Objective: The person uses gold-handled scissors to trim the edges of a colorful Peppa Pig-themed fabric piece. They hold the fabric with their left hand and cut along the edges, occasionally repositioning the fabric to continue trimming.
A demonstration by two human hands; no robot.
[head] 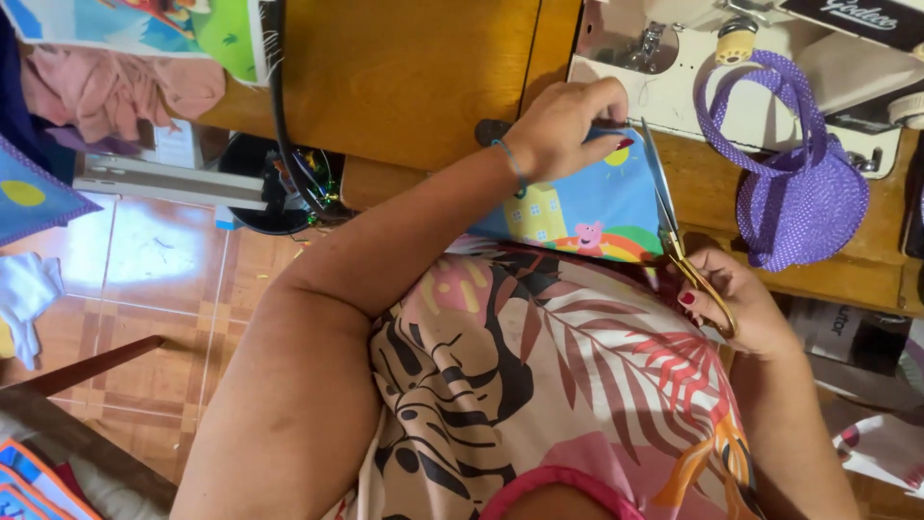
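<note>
Black label with pale script point(859, 16) on sewing machine, top right; brown printed carton point(835, 332) lower right.

Bare wood of the brown wooden desk point(404, 67) lies open left of the left hand point(563, 125). To the right, the white sewing machine point(674, 77) and a purple dotted fabric bag point(804, 197) crowd the desk, just beyond the gold-handled scissors point(679, 236).
</note>
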